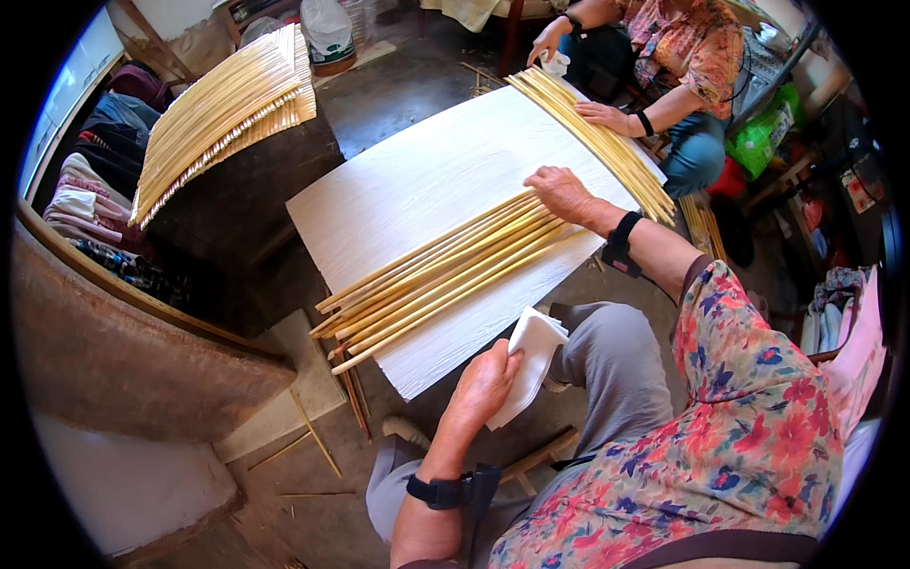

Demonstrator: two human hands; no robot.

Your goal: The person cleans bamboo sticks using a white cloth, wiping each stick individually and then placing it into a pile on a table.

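Observation:
A white wood-grained tabletop (426, 178) lies before me. Across its near part rests a loose row of yellow plant stalks (441, 274), their left ends jutting past the table edge. My right hand (565, 195) is at the right ends of these stalks with fingers curled; the fingertips are partly hidden, so I cannot tell whether they grip one. In my left hand (483, 380) is a folded white cloth or paper (530, 363), held over the near table edge above my lap. A second bundle of stalks (593, 139) lies along the table's far right edge.
Across the table sits a co-worker, one hand (611, 117) on the second bundle and a white wad (554, 64) in the other. Panels of side-by-side stalks (220, 114) are stacked at upper left. Loose stalks (316, 434) lie on the floor. A green bag (764, 131) stands at right.

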